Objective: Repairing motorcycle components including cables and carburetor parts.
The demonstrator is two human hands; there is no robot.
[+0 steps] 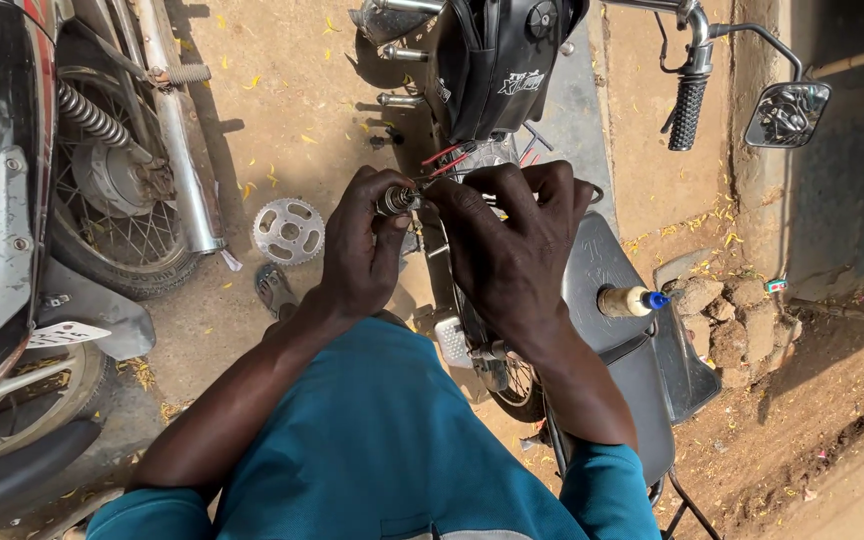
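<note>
Two bare hands raised together over black motorcycle (497, 60) lying beneath. Left hand (367, 250): fingers curled tight around small silvery cylindrical metal part (397, 200), held at fingertips. Right hand (512, 245): fingers bent and pinched at same part, thumb and forefinger meeting it beside thin red wires (449, 158) running toward black fuel tank cover. Part located between both hands, above frame, near tank.

Containers: one small tan squeeze bottle with blue cap (630, 301), lying on its side on black seat (612, 300), just right of right wrist; contents not discernible.

Surroundings: round silvery toothed sprocket (289, 231) flat on sandy ground, left of left hand. Spoked rear wheel of second motorcycle (117, 215) at left, chrome exhaust pipe (182, 130) beside it. Black rubber handlebar grip (688, 108) and rectangular mirror (787, 113) upper right. Pile of brown stones (737, 320) near seat. Teal sleeves (382, 440) in foreground.
</note>
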